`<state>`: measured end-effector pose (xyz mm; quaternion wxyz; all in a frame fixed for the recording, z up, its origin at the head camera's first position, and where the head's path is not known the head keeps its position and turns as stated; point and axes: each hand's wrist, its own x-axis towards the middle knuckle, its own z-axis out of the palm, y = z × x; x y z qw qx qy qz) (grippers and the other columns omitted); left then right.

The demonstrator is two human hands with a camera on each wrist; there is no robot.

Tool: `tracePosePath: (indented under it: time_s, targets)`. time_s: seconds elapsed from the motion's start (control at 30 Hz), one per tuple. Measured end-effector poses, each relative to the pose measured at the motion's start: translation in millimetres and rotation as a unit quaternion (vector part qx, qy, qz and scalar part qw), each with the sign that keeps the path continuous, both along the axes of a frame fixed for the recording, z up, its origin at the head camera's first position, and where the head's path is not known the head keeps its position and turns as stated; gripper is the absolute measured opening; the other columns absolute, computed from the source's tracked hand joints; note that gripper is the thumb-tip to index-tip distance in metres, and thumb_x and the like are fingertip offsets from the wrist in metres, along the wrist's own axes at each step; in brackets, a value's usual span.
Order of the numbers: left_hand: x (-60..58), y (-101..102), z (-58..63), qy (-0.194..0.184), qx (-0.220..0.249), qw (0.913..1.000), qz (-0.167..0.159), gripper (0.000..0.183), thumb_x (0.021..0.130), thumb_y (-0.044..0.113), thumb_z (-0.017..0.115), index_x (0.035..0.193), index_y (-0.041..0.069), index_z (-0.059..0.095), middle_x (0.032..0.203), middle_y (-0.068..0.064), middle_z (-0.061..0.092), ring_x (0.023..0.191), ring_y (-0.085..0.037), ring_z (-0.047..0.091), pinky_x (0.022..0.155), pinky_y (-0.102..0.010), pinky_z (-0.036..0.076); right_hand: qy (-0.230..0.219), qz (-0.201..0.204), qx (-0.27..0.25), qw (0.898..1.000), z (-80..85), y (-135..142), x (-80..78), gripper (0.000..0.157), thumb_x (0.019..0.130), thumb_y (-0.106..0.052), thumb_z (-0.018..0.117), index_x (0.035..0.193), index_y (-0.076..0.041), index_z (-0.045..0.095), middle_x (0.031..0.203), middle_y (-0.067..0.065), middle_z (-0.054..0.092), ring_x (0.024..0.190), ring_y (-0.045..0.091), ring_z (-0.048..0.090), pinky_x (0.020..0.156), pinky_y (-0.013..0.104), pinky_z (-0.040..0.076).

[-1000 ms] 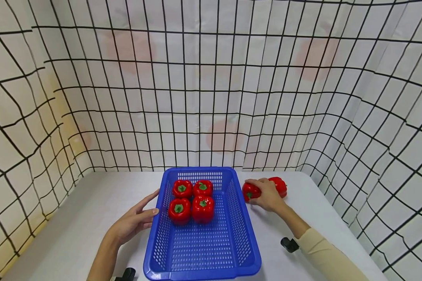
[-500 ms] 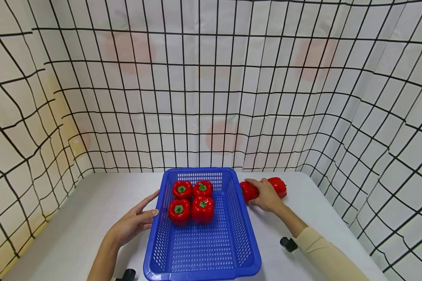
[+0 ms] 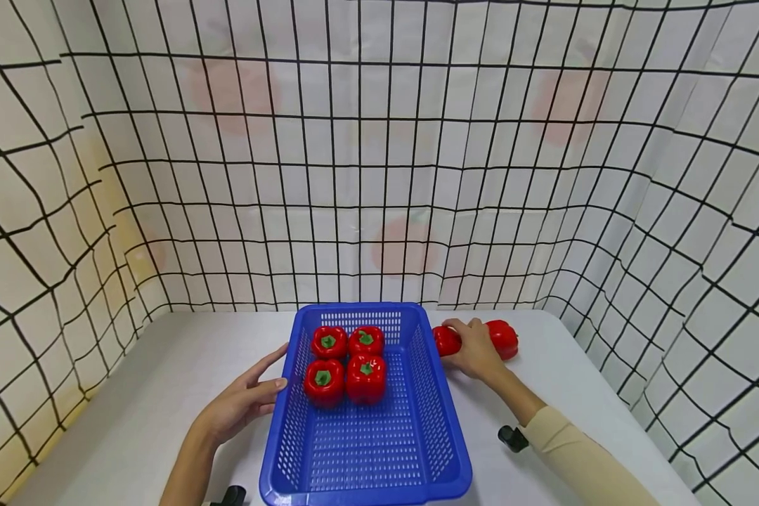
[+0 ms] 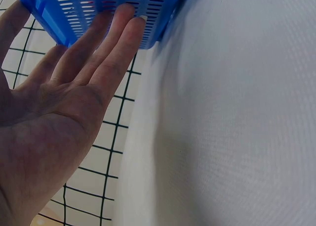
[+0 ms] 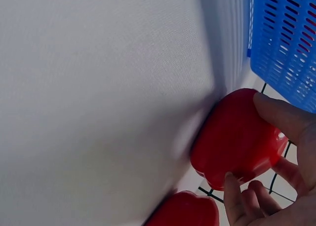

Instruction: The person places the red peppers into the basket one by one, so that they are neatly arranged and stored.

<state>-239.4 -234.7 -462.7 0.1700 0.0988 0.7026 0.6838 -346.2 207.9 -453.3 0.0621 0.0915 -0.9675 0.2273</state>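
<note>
A blue plastic basket point(image 3: 379, 450) holds several red bell peppers point(image 3: 365, 379) with green stems, grouped toward its far left. My left hand point(image 3: 237, 402) lies at the basket's left side, the thumb at the rim. In the left wrist view its fingers point(image 4: 106, 55) are extended and touch the slotted outer wall. To the right of the basket, my right hand point(image 3: 474, 351) holds another red bell pepper point(image 5: 234, 137) between thumb and fingers, low over the table beside the wall. The stem of this pepper is hidden. Behind that hand sits one more red bell pepper point(image 3: 502, 339).
The white table point(image 3: 133, 407) runs out on both sides of the basket. Black grid netting point(image 3: 367, 169) over white sheeting encloses the back and both sides. A black wrist device point(image 3: 514, 439) is at the right sleeve.
My right hand has shifted slightly left with its pepper, which has turned so its green stem no longer shows. The left hand and basket keep their place.
</note>
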Motion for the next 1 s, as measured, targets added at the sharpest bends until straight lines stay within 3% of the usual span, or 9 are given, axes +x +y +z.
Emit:
tracePosePath:
  time_s: [0.23, 0.47, 0.73, 1.0]
  targets:
    - [0.1, 0, 0.1, 0.003, 0.003, 1.0000, -0.002, 0.078, 0.103, 0.028, 0.057, 0.164, 0.032, 0.010, 0.151, -0.024, 0.050, 0.122, -0.036, 0.066, 0.100, -0.043, 0.055, 0.019, 0.008, -0.016, 1.000, 5.4, 6, 5.9, 0.076, 0.074, -0.028, 0.089, 0.140, -0.012, 0.054, 0.139, 0.027, 0.055, 0.129, 0.050, 0.040, 0.098, 0.071, 0.045]
    - [0.4, 0, -0.2, 0.005, 0.001, 1.0000, 0.000, 0.078, 0.103, 0.028, 0.057, 0.164, 0.031, 0.010, 0.151, -0.024, 0.051, 0.121, -0.036, 0.067, 0.100, -0.043, 0.056, 0.007, -0.002, -0.033, 0.999, 19.9, 11, 12.9, 0.072, 0.075, -0.026, 0.089, 0.134, -0.010, 0.052, 0.132, 0.025, 0.061, 0.123, 0.049, 0.048, 0.092, 0.066, 0.053]
    - [0.9, 0, -0.5, 0.002, 0.000, 1.0000, 0.004, 0.078, 0.103, 0.028, 0.058, 0.164, 0.032, 0.010, 0.151, -0.024, 0.050, 0.121, -0.036, 0.067, 0.100, -0.044, 0.055, 0.023, 0.004, -0.058, 0.998, 42.2, 18, 21.4, 0.070, 0.078, -0.021, 0.084, 0.135, -0.004, 0.049, 0.132, 0.028, 0.060, 0.122, 0.051, 0.052, 0.088, 0.061, 0.058]
    - [0.9, 0, 0.2, 0.000, -0.003, 1.0000, 0.006, 0.079, 0.102, 0.029, 0.058, 0.164, 0.032, 0.010, 0.151, -0.023, 0.051, 0.121, -0.035, 0.067, 0.101, -0.043, 0.055, 0.029, 0.020, -0.065, 0.997, 73.5, 20, 29.8, 0.079, 0.079, -0.021, 0.082, 0.147, -0.008, 0.045, 0.136, 0.029, 0.058, 0.120, 0.052, 0.057, 0.086, 0.059, 0.060]
